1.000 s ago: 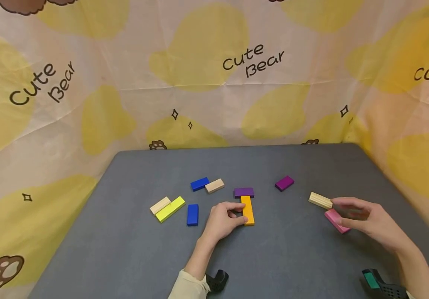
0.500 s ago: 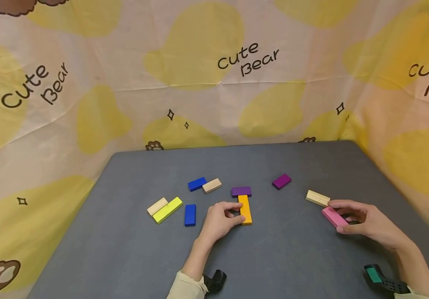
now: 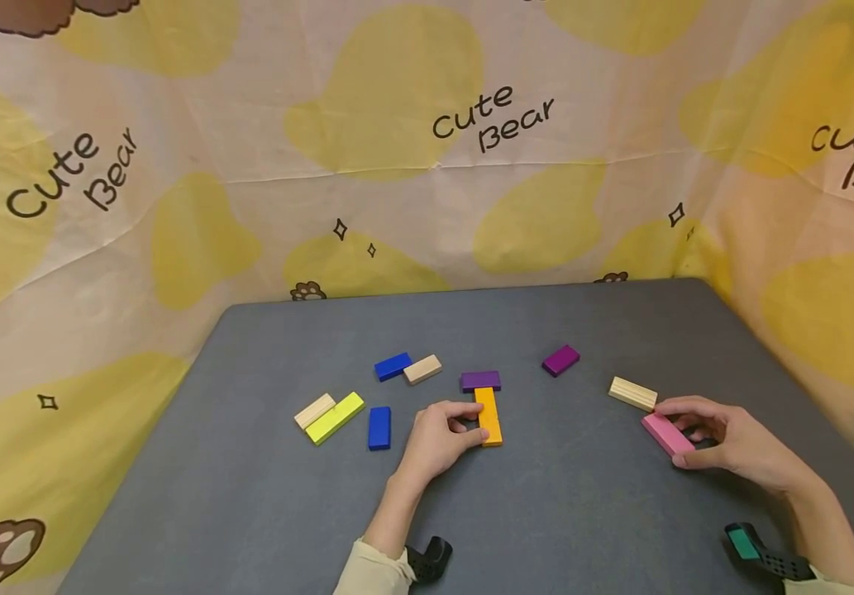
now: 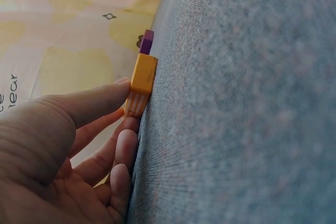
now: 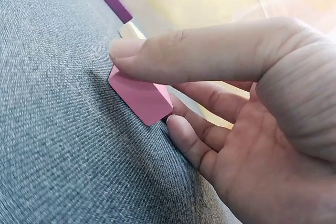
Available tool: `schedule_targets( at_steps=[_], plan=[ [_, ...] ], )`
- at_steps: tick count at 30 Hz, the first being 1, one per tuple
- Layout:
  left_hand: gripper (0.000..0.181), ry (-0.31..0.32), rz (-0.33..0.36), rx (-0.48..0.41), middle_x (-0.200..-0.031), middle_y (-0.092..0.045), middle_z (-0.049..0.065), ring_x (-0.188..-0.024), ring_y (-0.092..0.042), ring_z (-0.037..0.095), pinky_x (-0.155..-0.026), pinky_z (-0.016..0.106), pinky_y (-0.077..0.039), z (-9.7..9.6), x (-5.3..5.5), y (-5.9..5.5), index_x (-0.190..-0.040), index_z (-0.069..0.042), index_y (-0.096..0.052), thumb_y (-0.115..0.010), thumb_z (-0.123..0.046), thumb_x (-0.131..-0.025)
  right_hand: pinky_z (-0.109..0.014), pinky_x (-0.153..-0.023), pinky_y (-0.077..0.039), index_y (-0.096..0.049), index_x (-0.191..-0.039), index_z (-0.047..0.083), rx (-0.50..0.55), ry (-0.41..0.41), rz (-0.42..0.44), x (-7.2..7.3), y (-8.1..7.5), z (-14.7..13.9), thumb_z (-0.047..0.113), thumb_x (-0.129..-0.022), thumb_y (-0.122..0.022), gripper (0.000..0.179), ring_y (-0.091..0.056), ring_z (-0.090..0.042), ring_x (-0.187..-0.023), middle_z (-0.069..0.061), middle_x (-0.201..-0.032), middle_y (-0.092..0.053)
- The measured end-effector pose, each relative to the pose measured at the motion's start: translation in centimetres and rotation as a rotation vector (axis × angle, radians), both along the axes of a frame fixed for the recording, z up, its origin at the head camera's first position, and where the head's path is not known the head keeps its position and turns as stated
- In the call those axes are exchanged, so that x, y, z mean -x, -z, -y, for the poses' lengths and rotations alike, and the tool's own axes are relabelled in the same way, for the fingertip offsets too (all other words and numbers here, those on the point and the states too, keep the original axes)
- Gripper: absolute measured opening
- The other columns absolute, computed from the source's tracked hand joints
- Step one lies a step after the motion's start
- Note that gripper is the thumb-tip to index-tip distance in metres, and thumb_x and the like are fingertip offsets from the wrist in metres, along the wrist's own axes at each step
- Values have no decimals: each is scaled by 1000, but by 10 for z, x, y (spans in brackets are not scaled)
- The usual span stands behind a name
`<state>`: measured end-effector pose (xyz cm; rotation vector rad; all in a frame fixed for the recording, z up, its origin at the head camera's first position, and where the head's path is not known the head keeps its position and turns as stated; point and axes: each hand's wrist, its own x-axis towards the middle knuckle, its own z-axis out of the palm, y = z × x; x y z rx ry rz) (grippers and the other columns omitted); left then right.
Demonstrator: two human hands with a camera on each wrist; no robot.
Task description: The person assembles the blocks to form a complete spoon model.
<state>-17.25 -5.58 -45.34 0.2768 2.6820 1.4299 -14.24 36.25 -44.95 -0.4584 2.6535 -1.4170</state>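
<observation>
My left hand point(image 3: 437, 440) pinches an orange wooden block point(image 3: 491, 420) between thumb and forefinger, from its left side. The far end of that block meets a purple block point(image 3: 480, 381) lying crosswise, so the two form a T. In the left wrist view the thumb lies along the orange block point(image 4: 143, 74), with the purple one point(image 4: 147, 42) beyond. To the right, my right hand point(image 3: 739, 442) holds a pink block point(image 3: 666, 433) by its right side. The pink block's far end is close to a pale wooden block point(image 3: 632, 394). In the right wrist view the thumb partly covers the pink block point(image 5: 139, 98).
A magenta block point(image 3: 561, 360) lies behind, between the hands. Left of centre are a blue block point(image 3: 379, 428), another blue block point(image 3: 393, 366) touching a beige block point(image 3: 422, 369), and a yellow-green block point(image 3: 334, 418) alongside a pale one point(image 3: 315, 411). Patterned cloth point(image 3: 397, 124) surrounds the grey table point(image 3: 278, 512).
My right thumb has shifted to the near end of the pink block. The left hand stays on the orange block; the head view has swung slightly.
</observation>
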Motion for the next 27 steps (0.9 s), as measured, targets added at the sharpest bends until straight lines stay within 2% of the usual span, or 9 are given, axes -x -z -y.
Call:
schedule_targets(
  at_steps=[7,16,27],
  plan=[
    [33,3,-3,-8,-94,-64,-4,-72,-53,12,-62,26,-43,1,1,0,-114,-16,-76,-83,-22,-81,-24,-76,-49,-60,-133,9,-1,-33,-7,0,1,-2,10,-74,-86,64,-57,-16,-97,-8,-121,-61],
    [34,8,-9,-6,-94,-64,-4,-72,-53,12,-62,25,-43,1,-1,3,-114,-15,-76,-83,-22,-82,-22,-77,-47,-65,-124,8,0,-66,-17,2,4,-6,10,-75,-85,53,-57,-11,-101,-11,-132,-59],
    [35,9,-16,-3,-91,-63,-2,-71,-52,13,-60,24,-41,1,0,2,-115,-14,-75,-82,-22,-82,-21,-77,-47,-66,-125,8,-9,-13,-26,1,6,-1,11,-71,-88,58,-58,-13,-97,-8,-120,-64]
  ],
)
